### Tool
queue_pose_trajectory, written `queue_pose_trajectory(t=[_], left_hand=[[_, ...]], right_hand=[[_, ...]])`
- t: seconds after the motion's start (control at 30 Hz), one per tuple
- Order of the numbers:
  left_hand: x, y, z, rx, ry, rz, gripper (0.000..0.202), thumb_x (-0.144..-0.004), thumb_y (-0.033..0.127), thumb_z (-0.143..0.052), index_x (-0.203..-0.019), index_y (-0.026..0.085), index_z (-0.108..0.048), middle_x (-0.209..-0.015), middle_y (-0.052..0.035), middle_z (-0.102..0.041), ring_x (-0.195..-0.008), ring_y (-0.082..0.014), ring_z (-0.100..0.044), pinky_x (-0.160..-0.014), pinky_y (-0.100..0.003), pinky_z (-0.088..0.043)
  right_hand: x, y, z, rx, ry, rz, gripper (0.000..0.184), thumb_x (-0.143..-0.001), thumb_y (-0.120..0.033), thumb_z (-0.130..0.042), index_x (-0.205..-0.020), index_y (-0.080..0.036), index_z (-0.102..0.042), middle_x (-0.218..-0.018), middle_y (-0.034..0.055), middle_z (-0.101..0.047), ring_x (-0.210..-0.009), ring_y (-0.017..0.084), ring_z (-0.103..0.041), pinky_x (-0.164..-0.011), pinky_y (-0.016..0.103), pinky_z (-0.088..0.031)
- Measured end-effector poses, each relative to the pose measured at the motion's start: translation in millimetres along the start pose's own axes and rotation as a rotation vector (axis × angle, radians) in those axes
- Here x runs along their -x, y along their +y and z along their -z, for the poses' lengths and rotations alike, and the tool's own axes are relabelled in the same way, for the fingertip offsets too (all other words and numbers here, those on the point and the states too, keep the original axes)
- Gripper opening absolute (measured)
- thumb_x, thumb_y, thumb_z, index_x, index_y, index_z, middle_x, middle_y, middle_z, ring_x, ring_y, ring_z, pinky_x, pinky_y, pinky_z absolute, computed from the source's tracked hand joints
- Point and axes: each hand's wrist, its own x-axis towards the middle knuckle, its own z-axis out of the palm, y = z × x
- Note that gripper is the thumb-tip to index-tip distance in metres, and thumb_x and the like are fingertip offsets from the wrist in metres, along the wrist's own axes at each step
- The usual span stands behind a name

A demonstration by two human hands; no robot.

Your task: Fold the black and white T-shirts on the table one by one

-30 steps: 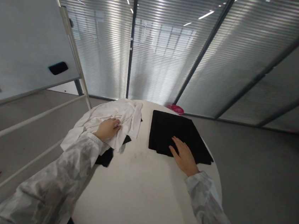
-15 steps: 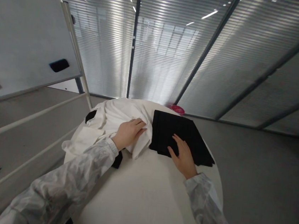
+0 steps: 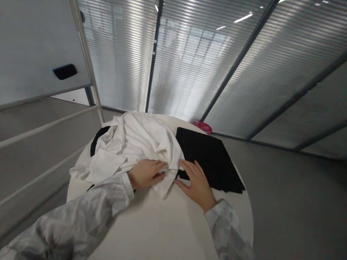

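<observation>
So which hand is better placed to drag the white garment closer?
Probably the left hand: it rests on the white garment; the right hand lies flat at its edge, by the black cloth.

Round white table (image 3: 156, 235), crumpled white garment (image 3: 135, 142) at left, folded black cloth (image 3: 210, 158) at right

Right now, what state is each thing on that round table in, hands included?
White cloth, crumpled and unfolded, heaped on the left half of the table.
Folded black cloth, lying flat, right of the white one.
Other black cloth, mostly buried under the white one.
Left hand, resting on the white cloth's near edge; grip unclear.
Right hand, open, palm down, at the folded cloth's near corner.
</observation>
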Motion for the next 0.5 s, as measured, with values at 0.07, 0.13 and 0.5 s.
queue_pose_trajectory(t=[0.07, 0.13, 0.5], left_hand=[[2.1, 1.7, 8.2, -0.048, -0.032, 0.033, 0.036, -0.108, 0.041, -0.064, -0.14, 0.025, -0.066, -0.126, -0.0096, -0.079, -0.113, -0.0296, -0.077, -0.089, -0.04, -0.06], [1.4, 4.9, 14.7, -0.117, -0.072, 0.079, 0.027, -0.107, 0.039, -0.066, -0.127, 0.023, -0.072, -0.118, -0.0097, -0.079, -0.108, -0.0304, -0.077, -0.085, -0.04, -0.059], [5.1, 15.8, 32.3, -0.232, -0.031, 0.14, 0.025, -0.116, 0.031, -0.051, -0.12, 0.024, -0.074, -0.119, -0.0094, -0.076, -0.107, -0.0245, -0.074, -0.075, -0.036, -0.055]], right_hand=[[-4.8, -3.5, -5.5, 0.022, 0.002, -0.012, 0.064, -0.106, -0.037, -0.066, -0.167, -0.031, -0.047, -0.157, 0.0099, -0.065, -0.145, 0.031, -0.061, -0.134, 0.061, -0.034], [-8.7, -4.8, -10.8, 0.036, 0.027, -0.042, 0.055, -0.108, -0.031, -0.061, -0.163, -0.033, -0.054, -0.149, 0.0094, -0.07, -0.136, 0.031, -0.066, -0.131, 0.061, -0.039], [-13.8, 0.3, -14.6, -0.273, 0.382, -0.268, 0.022, -0.11, -0.042, -0.061, -0.111, -0.027, -0.078, -0.11, 0.0089, -0.08, -0.103, 0.03, -0.074, -0.101, 0.05, -0.058]])
